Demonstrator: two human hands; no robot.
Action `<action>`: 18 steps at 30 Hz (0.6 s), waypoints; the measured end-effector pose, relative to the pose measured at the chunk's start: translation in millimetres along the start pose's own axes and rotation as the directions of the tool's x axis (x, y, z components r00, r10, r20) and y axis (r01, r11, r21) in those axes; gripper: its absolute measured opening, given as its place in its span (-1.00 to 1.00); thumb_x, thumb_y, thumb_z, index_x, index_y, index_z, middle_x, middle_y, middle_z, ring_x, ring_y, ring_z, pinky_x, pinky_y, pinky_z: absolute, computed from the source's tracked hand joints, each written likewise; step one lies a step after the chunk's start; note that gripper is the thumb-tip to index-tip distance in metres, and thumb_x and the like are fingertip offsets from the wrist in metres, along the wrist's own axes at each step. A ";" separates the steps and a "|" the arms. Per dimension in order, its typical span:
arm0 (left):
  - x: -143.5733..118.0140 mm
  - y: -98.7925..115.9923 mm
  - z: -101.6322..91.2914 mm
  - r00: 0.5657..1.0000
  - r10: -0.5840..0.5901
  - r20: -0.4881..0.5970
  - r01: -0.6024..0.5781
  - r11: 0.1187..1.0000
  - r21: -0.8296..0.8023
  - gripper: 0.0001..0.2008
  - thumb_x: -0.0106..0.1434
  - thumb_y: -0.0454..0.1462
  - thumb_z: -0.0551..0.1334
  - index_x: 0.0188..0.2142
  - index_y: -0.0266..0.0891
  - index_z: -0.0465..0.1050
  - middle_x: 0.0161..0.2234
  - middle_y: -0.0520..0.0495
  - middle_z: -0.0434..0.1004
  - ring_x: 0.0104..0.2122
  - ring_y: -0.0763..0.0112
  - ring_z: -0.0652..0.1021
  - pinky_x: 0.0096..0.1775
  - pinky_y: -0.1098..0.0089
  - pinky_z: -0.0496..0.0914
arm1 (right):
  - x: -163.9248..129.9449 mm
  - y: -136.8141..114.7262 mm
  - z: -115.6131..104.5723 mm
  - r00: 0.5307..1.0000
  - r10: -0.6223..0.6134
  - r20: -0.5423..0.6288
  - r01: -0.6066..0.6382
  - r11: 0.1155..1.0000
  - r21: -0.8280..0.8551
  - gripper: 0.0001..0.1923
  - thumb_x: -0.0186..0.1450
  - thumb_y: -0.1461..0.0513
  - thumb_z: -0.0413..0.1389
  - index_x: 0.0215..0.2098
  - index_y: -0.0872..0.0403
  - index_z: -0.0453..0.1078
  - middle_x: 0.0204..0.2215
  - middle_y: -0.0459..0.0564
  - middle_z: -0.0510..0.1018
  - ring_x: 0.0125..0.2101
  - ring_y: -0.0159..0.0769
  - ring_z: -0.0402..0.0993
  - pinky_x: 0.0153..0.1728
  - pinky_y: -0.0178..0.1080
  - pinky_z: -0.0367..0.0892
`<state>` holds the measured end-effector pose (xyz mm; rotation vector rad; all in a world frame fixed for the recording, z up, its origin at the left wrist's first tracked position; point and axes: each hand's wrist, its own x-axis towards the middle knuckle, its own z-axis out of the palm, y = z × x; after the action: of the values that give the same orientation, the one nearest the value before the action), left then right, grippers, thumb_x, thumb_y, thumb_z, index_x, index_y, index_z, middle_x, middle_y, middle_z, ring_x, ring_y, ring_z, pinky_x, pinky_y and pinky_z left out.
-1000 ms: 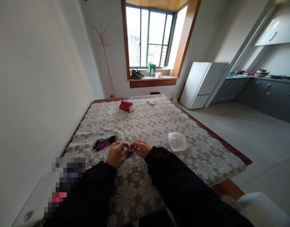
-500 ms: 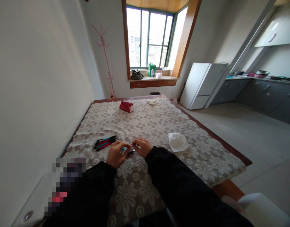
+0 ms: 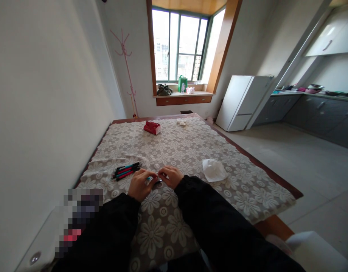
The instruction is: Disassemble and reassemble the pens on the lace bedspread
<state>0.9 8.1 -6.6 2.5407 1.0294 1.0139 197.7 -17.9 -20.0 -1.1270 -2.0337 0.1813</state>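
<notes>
Lace in a pale flower pattern covers the table (image 3: 191, 151), and both hands work close together near its front edge. The left hand (image 3: 140, 185) is curled with its fingers closed on a teal pen (image 3: 149, 178), whose tip pokes out toward the right hand (image 3: 170, 176). That hand pinches the pen's other end, a thin dark part lying just above the cloth; the exact piece between the fingertips is too small to make out. Black sleeves cover both forearms.

Just left of the hands, a small bundle of pens (image 3: 126, 170) lies on the cloth, teal, red and black barrels side by side, pointing toward the far right. No writing on them can be read. To the right of the hands sits a crumpled white tissue (image 3: 214, 170), apart from everything else. At the far end of the table rests a red packet (image 3: 152, 127), its print illegible, with a small pale scrap (image 3: 181, 122) just beyond it to the right. A white fridge (image 3: 242, 101) stands on the floor past the table's far right corner.
</notes>
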 end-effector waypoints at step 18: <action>-2.1 -9.5 4.6 0.999 -0.047 -0.011 0.047 0.999 0.001 -0.85 0.24 -0.15 0.23 -0.28 -0.08 0.56 -0.35 -0.04 0.51 -0.27 0.32 0.51 -0.14 0.27 0.40 | -0.8 -0.1 -0.8 1.000 -0.014 0.005 0.014 1.000 0.005 -0.94 0.29 0.30 0.06 -0.30 0.07 0.38 -0.44 -0.08 0.46 -0.41 -0.39 0.37 -0.29 -0.35 0.28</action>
<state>-2.1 13.8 -15.1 2.5021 1.0883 1.0157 198.4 -18.7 -19.8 -1.1095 -2.0437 0.1819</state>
